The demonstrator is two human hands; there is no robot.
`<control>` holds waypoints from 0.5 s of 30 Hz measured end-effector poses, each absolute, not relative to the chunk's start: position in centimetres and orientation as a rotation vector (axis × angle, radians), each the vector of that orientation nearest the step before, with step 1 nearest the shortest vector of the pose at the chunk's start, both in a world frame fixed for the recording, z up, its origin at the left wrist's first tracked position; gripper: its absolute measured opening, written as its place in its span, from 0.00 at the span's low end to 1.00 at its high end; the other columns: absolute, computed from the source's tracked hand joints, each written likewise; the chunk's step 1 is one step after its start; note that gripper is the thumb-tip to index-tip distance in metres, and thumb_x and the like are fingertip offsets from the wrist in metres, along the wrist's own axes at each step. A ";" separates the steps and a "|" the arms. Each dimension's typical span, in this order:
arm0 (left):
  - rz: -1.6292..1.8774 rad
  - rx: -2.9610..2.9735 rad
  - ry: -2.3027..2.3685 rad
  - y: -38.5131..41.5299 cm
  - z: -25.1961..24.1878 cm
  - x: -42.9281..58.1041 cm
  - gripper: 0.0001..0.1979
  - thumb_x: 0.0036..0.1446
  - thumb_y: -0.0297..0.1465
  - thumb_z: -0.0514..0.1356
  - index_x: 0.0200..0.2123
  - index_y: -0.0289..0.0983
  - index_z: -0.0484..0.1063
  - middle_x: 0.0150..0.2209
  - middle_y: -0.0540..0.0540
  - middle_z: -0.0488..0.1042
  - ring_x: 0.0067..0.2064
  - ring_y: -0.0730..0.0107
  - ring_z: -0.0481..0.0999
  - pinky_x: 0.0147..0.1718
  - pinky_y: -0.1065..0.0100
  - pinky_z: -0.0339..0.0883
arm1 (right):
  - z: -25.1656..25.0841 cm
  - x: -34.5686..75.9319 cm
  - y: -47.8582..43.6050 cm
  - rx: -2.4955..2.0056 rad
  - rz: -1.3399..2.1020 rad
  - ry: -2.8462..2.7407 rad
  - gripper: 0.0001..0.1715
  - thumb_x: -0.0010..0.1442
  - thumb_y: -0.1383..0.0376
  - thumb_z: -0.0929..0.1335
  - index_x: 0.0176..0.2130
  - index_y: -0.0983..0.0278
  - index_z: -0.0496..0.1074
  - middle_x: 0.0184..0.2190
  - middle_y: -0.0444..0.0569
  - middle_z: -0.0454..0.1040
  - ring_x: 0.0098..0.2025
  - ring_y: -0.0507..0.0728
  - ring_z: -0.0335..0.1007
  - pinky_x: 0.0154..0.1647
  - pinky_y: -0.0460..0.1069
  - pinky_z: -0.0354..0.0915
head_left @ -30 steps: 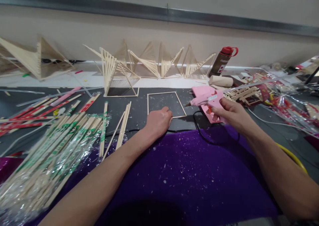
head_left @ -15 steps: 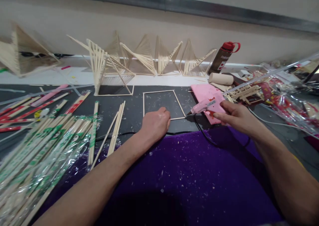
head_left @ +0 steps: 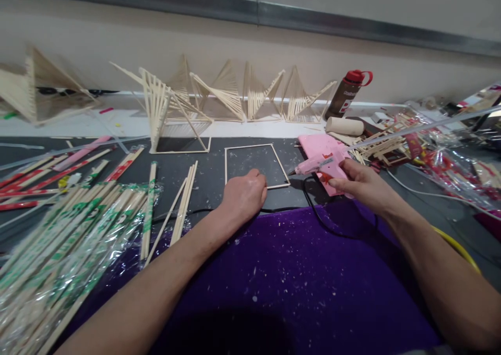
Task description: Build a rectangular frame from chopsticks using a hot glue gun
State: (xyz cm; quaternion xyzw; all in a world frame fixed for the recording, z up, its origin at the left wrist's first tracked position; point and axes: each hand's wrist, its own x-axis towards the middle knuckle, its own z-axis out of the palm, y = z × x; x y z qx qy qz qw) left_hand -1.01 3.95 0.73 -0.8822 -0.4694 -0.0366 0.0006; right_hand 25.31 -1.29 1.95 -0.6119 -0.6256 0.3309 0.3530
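Note:
A four-sided frame of thin wooden sticks [head_left: 279, 162] lies flat on the dark grey tabletop. At its near side, my left hand [head_left: 246, 190] is closed with the fingers pinched down on the near stick, and it covers the near left corner. My right hand [head_left: 362, 182] is wrapped around a pink hot glue gun [head_left: 317, 164]. The gun's nozzle points left, just above the near right corner of the frame. A black cord loops from the gun over the purple cloth [head_left: 297, 271]. Under the gun lies a pink sheet [head_left: 313, 143].
Loose sticks [head_left: 183, 206] and plastic-wrapped bundles of chopsticks [head_left: 70, 240] lie on the left. Several twisted stick structures [head_left: 156, 109] stand along the wall. A dark bottle with a red lid [head_left: 346, 94] stands at the back right, near a wooden roll [head_left: 344, 126] and cluttered packaging [head_left: 446, 162].
The glue gun's nozzle has lifted slightly away from the frame's near right corner. My left hand stays in place on the near stick. The camera view has shifted a little.

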 end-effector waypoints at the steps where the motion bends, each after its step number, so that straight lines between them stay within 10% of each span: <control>1: -0.117 -2.770 -1.476 4.0 0.8 -1.0 0.14 0.59 0.31 0.46 0.34 0.35 0.70 0.37 0.43 0.71 0.33 0.66 0.72 0.27 0.67 0.60 | 2.1 25.1 -1.3 -1.571 0.895 -1.588 0.13 0.51 0.57 0.68 0.33 0.62 0.63 0.26 0.41 0.62 0.26 0.50 0.56 0.24 0.46 0.52; 15: -0.154 -2.739 -1.482 3.9 0.7 -1.2 0.14 0.60 0.33 0.45 0.35 0.37 0.69 0.37 0.44 0.71 0.34 0.65 0.72 0.27 0.67 0.59 | 2.6 25.0 -1.5 -1.620 1.033 -1.440 0.16 0.53 0.52 0.66 0.29 0.62 0.62 0.19 0.40 0.60 0.19 0.47 0.50 0.18 0.45 0.45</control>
